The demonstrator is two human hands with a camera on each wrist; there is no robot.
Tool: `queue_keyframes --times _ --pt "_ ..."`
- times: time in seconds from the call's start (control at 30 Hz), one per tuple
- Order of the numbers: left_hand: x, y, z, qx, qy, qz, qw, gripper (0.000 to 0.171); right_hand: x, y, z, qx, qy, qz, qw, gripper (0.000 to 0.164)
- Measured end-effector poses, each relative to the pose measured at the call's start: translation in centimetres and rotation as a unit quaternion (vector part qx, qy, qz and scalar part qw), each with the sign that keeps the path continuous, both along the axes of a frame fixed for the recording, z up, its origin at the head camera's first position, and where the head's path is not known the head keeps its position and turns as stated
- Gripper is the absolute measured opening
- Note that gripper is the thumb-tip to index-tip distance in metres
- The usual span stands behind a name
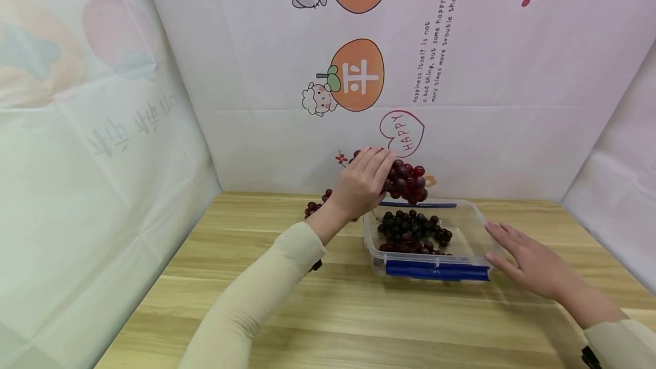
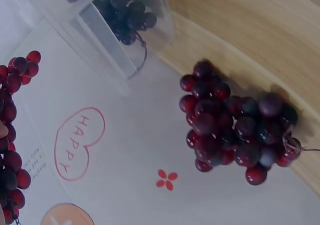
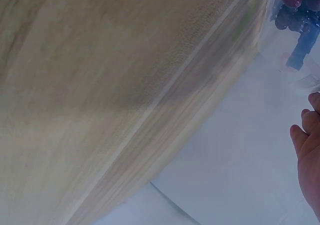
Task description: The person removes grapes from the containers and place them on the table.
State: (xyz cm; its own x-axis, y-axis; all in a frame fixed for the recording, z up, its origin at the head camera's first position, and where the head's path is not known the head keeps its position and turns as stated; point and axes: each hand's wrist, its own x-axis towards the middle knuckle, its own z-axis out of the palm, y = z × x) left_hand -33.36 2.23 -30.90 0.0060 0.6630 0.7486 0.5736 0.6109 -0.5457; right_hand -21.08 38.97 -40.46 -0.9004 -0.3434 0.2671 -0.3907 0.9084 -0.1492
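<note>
My left hand grips a bunch of dark red grapes above the back left corner of a clear plastic container. Those grapes hang down past my fingers, and the left wrist view catches part of the bunch at its left edge. Inside the container lie a bunch of black grapes and, along the front wall, some red grapes. My right hand rests with extended fingers against the container's right side, the thumb by the front right corner.
Another red grape bunch lies on the wooden table left of the container, partly hidden behind my left wrist in the head view. Blue latches run along the container's front and back. A printed white cloth rises behind the table.
</note>
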Motion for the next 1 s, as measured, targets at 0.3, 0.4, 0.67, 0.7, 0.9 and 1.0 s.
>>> queue_keyframes --times 0.3,0.4,0.67,0.7,0.9,1.0 --pt "-0.9 -2.6 0.8 0.047 0.013 -0.021 0.9986 0.069 0.1 0.0 0.1 0.0 0.003 0.002 1.0 0.071" --pt "-1.2 -3.6 1.2 0.054 0.017 -0.016 0.9983 0.071 0.1 0.0 0.1 -0.004 0.006 0.004 1.0 0.071" --pt "-2.0 -6.4 1.5 0.055 0.015 0.005 0.9984 0.072 0.0 0.1 0.1 -0.003 0.003 0.005 1.0 0.071" --pt "-2.1 -6.7 1.6 0.057 0.014 0.008 0.9983 0.072 0.0 0.1 0.0 -0.001 0.004 0.006 1.0 0.071" --pt "-2.6 -8.7 1.6 0.063 -0.001 0.021 0.9978 0.074 0.1 0.1 0.1 -0.002 0.005 0.004 1.0 0.071" --pt "-2.7 -9.7 1.5 0.064 -0.005 0.029 0.9975 0.072 0.1 0.0 0.2 -0.002 0.004 0.005 1.0 0.07"
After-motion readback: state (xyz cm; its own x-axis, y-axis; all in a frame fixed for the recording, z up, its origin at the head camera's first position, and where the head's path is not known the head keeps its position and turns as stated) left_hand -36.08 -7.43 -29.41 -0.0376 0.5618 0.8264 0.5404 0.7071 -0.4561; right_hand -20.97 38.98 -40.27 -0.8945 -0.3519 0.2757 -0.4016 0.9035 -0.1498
